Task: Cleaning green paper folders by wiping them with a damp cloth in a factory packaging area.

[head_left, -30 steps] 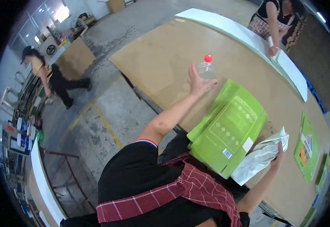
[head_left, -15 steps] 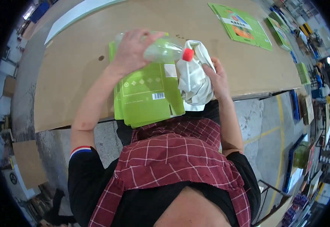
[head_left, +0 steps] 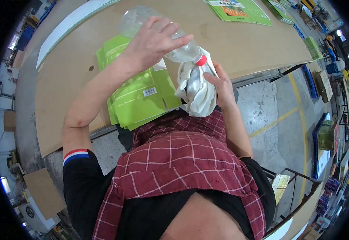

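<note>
My left hand is closed round a large clear plastic bottle, tilted so that its red cap points down to the right. The cap meets the top of a crumpled white cloth. My right hand grips that cloth from its right side, thumb pressed on the front. A darker, wet-looking patch shows on the cloth below the cap. Under my left forearm lies a stack of flat green printed cardboard sheets, at the table's near edge.
The brown-topped table spreads in front of me. At its far side lie more green printed sheets, and a white sheet stack is at the far left. A metal-framed stand is on the floor at right.
The bottle is tipped more steeply, its base raised and its cap lower against the cloth. A wet-looking patch now shows on the cloth. My view has turned, shifting the table.
</note>
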`<act>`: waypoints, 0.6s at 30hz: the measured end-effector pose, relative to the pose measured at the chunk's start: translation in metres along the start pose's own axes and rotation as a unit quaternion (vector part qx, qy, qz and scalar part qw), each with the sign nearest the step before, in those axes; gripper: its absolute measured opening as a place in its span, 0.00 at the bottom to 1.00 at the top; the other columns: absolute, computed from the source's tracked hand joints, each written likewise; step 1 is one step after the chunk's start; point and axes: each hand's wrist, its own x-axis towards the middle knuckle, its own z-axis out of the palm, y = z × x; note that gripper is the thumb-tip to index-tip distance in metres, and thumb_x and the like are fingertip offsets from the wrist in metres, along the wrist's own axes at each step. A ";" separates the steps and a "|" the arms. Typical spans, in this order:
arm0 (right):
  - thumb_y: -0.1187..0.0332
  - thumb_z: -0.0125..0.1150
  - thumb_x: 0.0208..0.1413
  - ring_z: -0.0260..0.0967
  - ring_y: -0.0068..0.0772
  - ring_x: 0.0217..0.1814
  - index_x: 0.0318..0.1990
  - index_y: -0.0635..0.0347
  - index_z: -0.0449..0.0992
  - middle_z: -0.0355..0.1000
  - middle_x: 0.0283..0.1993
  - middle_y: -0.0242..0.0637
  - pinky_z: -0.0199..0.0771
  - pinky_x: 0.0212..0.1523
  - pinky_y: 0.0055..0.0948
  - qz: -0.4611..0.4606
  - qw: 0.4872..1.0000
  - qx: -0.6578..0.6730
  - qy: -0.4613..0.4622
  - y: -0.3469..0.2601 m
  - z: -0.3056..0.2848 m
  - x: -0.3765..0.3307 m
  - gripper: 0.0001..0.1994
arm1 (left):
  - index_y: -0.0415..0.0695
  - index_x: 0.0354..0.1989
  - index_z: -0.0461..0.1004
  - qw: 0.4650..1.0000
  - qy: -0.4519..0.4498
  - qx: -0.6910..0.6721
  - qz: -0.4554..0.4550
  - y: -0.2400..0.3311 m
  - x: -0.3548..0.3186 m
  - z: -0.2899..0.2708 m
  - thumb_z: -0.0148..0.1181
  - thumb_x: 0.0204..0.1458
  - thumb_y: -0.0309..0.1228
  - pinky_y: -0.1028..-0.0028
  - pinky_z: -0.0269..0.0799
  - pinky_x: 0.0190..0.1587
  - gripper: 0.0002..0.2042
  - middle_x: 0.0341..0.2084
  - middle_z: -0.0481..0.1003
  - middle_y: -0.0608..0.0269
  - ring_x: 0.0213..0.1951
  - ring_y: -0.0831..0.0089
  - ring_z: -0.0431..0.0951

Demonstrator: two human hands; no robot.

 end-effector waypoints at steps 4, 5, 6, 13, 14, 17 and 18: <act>0.74 0.49 0.47 0.62 0.29 0.48 0.53 0.67 0.56 0.64 0.46 0.40 0.62 0.49 0.27 0.006 1.000 0.013 -0.025 0.006 -0.003 -0.004 0.23 | 0.58 0.47 0.65 0.998 0.007 0.024 0.062 0.008 0.007 -0.001 0.51 0.38 0.24 0.67 0.57 0.48 0.23 0.35 0.66 0.65 0.42 0.69 0.65; 0.75 0.49 0.47 0.63 0.29 0.47 0.53 0.67 0.56 0.64 0.46 0.40 0.62 0.48 0.27 0.011 0.999 0.011 -0.029 0.007 -0.003 -0.007 0.23 | 0.58 0.47 0.65 0.998 0.006 0.024 0.063 0.010 0.008 -0.003 0.51 0.38 0.24 0.67 0.57 0.48 0.23 0.35 0.66 0.65 0.42 0.69 0.65; 0.75 0.49 0.47 0.64 0.29 0.46 0.53 0.67 0.57 0.64 0.45 0.40 0.63 0.47 0.26 0.017 0.999 0.009 -0.034 0.009 -0.003 -0.009 0.23 | 0.57 0.45 0.65 0.995 0.000 0.044 0.084 0.012 0.010 -0.008 0.50 0.40 0.26 0.67 0.57 0.48 0.20 0.35 0.66 0.66 0.42 0.70 0.66; 0.77 0.52 0.44 0.68 0.32 0.42 0.50 0.67 0.59 0.66 0.44 0.42 0.71 0.43 0.30 0.016 0.968 0.230 -0.101 0.017 -0.015 -0.009 0.22 | 0.52 0.49 0.63 0.979 -0.065 -0.133 -0.140 -0.005 -0.027 -0.010 0.59 0.33 0.26 0.65 0.57 0.51 0.28 0.39 0.65 0.59 0.46 0.62 0.64; 0.77 0.52 0.44 0.68 0.32 0.42 0.50 0.67 0.59 0.66 0.44 0.42 0.71 0.43 0.30 0.012 0.968 0.232 -0.096 0.016 -0.016 -0.010 0.22 | 0.51 0.49 0.62 0.961 -0.026 -0.189 -0.199 -0.009 -0.043 -0.009 0.62 0.31 0.26 0.65 0.58 0.51 0.30 0.40 0.65 0.58 0.46 0.61 0.64; 0.75 0.56 0.42 0.70 0.32 0.40 0.48 0.66 0.62 0.68 0.41 0.41 0.71 0.44 0.31 0.028 0.960 0.252 -0.123 0.013 -0.022 -0.017 0.21 | 0.46 0.50 0.59 0.890 0.072 -0.231 -0.386 -0.025 -0.118 -0.012 0.65 0.32 0.28 0.68 0.57 0.53 0.32 0.43 0.64 0.58 0.48 0.63 0.63; 0.75 0.56 0.42 0.70 0.32 0.40 0.48 0.66 0.62 0.68 0.41 0.41 0.71 0.44 0.31 0.030 0.960 0.253 -0.119 0.012 -0.024 -0.018 0.21 | 0.43 0.51 0.59 0.841 0.112 -0.272 -0.454 -0.032 -0.149 -0.013 0.66 0.33 0.29 0.69 0.57 0.53 0.32 0.44 0.63 0.58 0.49 0.65 0.62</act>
